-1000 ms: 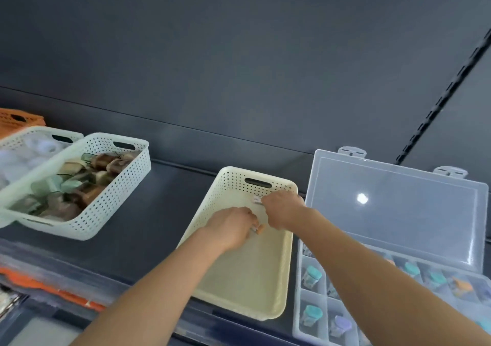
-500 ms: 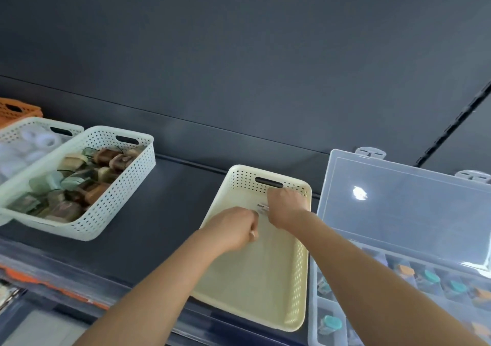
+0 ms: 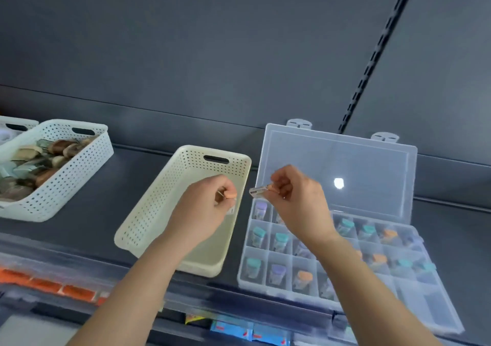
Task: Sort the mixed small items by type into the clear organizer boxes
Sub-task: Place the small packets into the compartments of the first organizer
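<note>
By the organizer (image 3: 372, 159), right hand (image 3: 300, 199) pinches a seemingly level vial (image 3: 259, 191) pointing left; left hand (image 3: 204, 212) pinches another vial (image 3: 230, 194).

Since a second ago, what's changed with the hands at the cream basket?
Both hands have come up out of the cream basket and parted. The left hand now pinches an orange-capped item above it. The right hand has swung right to the edge of the clear organizer box, pinching a clear-ended item. The cream basket, the white basket and the box's open lid stay put.
</note>
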Demonstrator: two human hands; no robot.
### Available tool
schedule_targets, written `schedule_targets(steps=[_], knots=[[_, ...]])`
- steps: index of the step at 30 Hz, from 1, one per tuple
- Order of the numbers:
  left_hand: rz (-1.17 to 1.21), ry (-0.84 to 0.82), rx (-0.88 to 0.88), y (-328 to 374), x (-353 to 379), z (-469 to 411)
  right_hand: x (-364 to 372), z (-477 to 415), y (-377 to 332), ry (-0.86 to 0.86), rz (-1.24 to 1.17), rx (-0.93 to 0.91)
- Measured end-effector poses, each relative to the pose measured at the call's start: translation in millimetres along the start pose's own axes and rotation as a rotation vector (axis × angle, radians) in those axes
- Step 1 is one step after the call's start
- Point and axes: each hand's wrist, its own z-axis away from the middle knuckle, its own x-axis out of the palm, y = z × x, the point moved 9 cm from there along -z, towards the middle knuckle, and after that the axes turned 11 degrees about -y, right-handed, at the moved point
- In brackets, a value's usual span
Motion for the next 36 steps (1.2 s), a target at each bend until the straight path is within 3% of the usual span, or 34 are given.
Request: schedule_targets(steps=[9,18,25,36], knots=[[0.054,0.039,0.166,126,91,48,-99,117,64,0.089,-0.003,-0.026],[-0.028,-0.068,0.318,214,168,63,-158,182,119,0.156,0.102,-0.013],[-0.310,-0.150,0.337,233,215,52,-159,199,149,0.127,0.237,-0.001],[-0.402,-0.250,0.296,226,250,42,-127,193,185,-0.037,0.332,0.062]])
